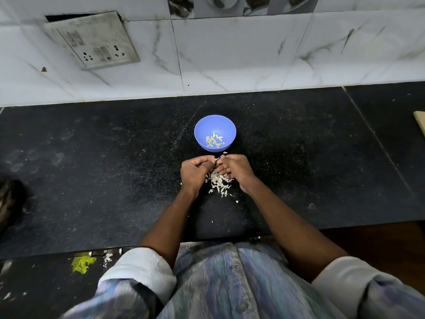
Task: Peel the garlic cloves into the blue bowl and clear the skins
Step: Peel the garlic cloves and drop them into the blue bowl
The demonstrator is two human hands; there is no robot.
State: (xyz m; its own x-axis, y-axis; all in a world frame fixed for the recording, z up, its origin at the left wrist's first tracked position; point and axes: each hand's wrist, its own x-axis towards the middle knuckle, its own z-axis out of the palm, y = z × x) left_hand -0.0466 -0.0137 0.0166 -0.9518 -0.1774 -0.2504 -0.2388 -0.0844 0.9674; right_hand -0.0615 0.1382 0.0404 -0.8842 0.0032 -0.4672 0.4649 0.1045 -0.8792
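Observation:
A blue bowl (215, 125) stands on the black counter (92, 169) and holds several peeled garlic cloves (214, 141). Just in front of it my left hand (195, 172) and my right hand (235, 171) meet, fingers curled, pinching a small garlic clove (216, 159) between their fingertips. The clove is mostly hidden by my fingers. Under and between my hands lies a pile of white garlic skins (218, 181), with a few flakes scattered toward the counter's front edge.
A marble-tiled wall (230, 54) with a switch and socket plate (92, 40) rises behind the counter. A wooden edge (420, 122) pokes in at the far right. A yellow scrap (82, 263) lies below the counter's front edge at left.

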